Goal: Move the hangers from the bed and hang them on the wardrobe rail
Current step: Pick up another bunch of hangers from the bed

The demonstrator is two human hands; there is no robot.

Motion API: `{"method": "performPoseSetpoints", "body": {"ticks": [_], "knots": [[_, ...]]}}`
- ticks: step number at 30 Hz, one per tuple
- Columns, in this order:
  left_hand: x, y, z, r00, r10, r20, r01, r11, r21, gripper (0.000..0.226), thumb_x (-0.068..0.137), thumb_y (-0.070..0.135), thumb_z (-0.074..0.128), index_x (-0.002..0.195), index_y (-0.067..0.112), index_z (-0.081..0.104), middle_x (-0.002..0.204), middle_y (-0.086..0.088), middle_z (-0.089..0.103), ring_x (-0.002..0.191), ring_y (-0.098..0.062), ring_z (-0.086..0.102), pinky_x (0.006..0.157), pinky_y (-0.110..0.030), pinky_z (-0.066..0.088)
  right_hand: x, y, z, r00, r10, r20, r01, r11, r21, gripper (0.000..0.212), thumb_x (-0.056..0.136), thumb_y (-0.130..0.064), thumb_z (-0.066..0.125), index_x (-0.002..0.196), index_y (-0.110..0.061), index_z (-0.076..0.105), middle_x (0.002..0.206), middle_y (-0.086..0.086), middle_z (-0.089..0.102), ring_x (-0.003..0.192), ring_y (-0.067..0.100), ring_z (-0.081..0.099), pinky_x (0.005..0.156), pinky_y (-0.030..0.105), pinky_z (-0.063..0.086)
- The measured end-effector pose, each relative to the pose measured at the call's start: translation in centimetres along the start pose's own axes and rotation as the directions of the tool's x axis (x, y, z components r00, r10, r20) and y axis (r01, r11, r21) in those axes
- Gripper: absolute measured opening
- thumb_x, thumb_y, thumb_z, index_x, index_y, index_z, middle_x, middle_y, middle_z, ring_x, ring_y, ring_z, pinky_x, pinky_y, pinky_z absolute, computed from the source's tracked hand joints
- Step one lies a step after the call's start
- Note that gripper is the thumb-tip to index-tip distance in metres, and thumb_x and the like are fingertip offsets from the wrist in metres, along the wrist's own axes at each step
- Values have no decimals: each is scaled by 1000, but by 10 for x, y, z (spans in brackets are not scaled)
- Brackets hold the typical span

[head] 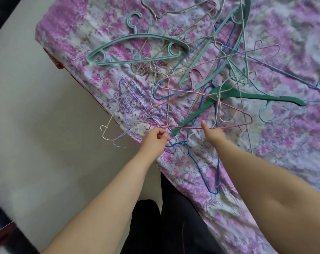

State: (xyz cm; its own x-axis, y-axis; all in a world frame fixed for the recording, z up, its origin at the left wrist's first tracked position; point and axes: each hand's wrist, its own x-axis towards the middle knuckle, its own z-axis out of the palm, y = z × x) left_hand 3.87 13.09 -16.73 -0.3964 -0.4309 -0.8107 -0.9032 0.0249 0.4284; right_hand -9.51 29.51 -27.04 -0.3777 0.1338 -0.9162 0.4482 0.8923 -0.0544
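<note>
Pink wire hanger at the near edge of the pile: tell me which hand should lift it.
Right. The right hand already reaches the pink wire hanger at its bottom bar, thumb up beside it. The left hand is curled at the bed edge among purple and blue hooks, apparently busy.

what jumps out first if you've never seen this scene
A tangled heap of hangers sprawls across the pink floral bedsheet, thin wire ones knotted with a pale teal plastic hanger and a dark green hanger. At the bed's near edge, the left hand and right hand reach into the pile by a pink wire hanger.
</note>
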Motion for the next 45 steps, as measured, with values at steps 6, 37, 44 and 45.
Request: {"method": "performPoseSetpoints", "body": {"ticks": [6, 37, 44, 45], "knots": [[20, 13, 3, 999, 33, -43, -32, 999, 11, 7, 95, 22, 53, 92, 26, 58, 87, 8, 62, 85, -18, 61, 77, -32, 50, 14, -3, 5, 1000, -19, 8, 11, 820, 572, 17, 90, -15, 54, 95, 1, 55, 75, 12, 59, 46, 12, 58, 41, 24, 45], [92, 97, 37, 955, 84, 285, -195, 901, 387, 64, 99, 57, 25, 126, 11, 60, 119, -11, 62, 108, -22, 56, 84, -23, 37, -43, -29, -16, 931, -363, 40, 106, 374, 922, 19, 98, -17, 52, 79, -15, 47, 68, 2, 51, 57, 10, 55, 62, 27, 53], [47, 84, 44, 914, 385, 132, -380, 690, 616, 36, 101, 35, 37, 87, 12, 60, 100, -17, 59, 94, -36, 57, 70, -37, 38, -24, -46, -36, 969, -222, -112, 149, 161, 976, 6, 98, -18, 52, 98, -19, 46, 78, 1, 54, 52, 6, 57, 49, 22, 46], [50, 84, 42, 899, 423, 115, -397, 676, 621, 34, 101, 32, 37, 90, 11, 61, 102, -17, 58, 97, -36, 56, 73, -38, 39, -18, -49, -41, 973, -199, -114, 150, 176, 973, 10, 98, -21, 53, 104, -16, 47, 84, 3, 57, 59, 10, 58, 53, 25, 47]]}}
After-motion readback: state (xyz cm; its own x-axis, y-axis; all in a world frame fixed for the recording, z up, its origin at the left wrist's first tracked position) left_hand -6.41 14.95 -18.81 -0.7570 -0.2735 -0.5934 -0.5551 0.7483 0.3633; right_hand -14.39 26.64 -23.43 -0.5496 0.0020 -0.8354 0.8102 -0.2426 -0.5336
